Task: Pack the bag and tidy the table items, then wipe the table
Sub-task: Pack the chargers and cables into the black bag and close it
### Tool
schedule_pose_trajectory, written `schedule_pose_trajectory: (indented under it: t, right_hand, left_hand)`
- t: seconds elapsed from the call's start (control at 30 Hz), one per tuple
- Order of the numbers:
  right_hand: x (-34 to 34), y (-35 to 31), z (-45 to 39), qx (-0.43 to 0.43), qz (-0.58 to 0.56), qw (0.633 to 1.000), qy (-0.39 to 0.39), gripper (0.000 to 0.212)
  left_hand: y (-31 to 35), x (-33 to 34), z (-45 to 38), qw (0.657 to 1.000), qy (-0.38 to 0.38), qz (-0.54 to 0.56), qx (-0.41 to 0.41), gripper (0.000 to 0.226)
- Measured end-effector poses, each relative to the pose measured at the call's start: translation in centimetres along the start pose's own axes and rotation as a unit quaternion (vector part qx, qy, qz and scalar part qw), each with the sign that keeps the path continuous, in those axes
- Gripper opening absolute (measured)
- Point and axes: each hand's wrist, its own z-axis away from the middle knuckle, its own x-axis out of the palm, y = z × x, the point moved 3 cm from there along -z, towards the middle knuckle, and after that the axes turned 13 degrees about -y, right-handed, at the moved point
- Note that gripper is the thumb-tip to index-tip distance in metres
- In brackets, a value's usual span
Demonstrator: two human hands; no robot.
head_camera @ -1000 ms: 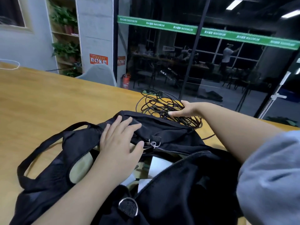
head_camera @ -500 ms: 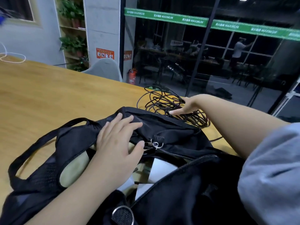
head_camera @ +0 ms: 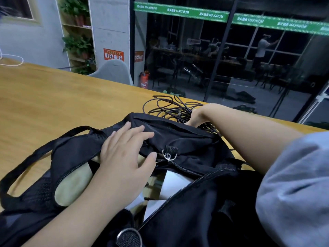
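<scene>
A black backpack [head_camera: 187,139] lies unzipped on the wooden table [head_camera: 44,104], with white papers [head_camera: 175,184] and a beige item [head_camera: 71,189] showing inside. My left hand [head_camera: 124,157] rests flat on the bag's upper flap beside the zipper ring, fingers spread. Behind the bag sits a tangled coil of black cable [head_camera: 165,108]. My right hand [head_camera: 195,116] reaches over the bag's far edge and curls down onto the cable bundle. Its fingertips are hidden behind the bag.
The table's far edge runs just behind the cable, with a glass wall beyond it. A grey chair [head_camera: 114,70] stands at that far side, a red fire extinguisher [head_camera: 144,80] beside it. A white cord [head_camera: 10,63] lies at the far left.
My right hand went from straight fingers touching the cable to curling down around the bundle behind the bag. My left hand stays on the bag.
</scene>
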Motion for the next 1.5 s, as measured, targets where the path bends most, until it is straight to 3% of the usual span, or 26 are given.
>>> schedule_pose_trajectory:
  t: [0.1,0.17,0.27,0.4,0.5,0.7,0.9,1.2,1.5]
  right_hand:
    - [0.2,-0.1,0.5,-0.002,0.03,0.999,-0.017,0.066]
    - [0.2,-0.1,0.2,0.003,0.035,0.999,0.01,0.065]
    - [-0.3,0.5,-0.6,0.009,-0.019,0.996,0.084,0.086]
    - [-0.3,1.4,-1.8,-0.006,-0.11,0.99,0.091,0.103]
    - [-0.3,1.6,-2.0,-0.005,-0.108,0.988,0.113,0.092]
    - [-0.1,1.1,-2.9,-0.009,-0.082,0.983,0.166,0.083]
    - [-0.7,1.7,-2.2,-0.011,-0.031,0.962,0.269,0.026]
    - [-2.3,4.3,0.7,0.014,-0.072,0.902,0.425,0.031]
    - [-4.2,6.7,6.3,-0.034,-0.149,0.863,0.482,0.015]
  left_hand:
    - [0.0,0.0,0.0,1.0,-0.003,-0.001,-0.002,0.069]
    - [0.0,0.0,0.0,1.0,-0.005,-0.002,-0.004,0.069]
    - [-0.1,0.0,-0.1,1.0,-0.006,-0.003,-0.007,0.069]
    - [-0.1,-0.1,0.0,1.0,-0.012,-0.008,-0.01,0.066]
    - [0.0,-0.2,0.0,1.0,-0.021,-0.001,-0.008,0.054]
    - [0.0,-0.2,-0.1,1.0,-0.029,0.003,-0.007,0.053]
    - [-0.4,-0.2,-0.2,1.0,-0.022,-0.002,-0.008,0.061]
    - [-0.6,-0.1,-0.1,0.999,-0.026,0.025,-0.007,0.054]
    - [-0.6,-0.3,0.0,0.999,-0.016,0.033,0.004,0.047]
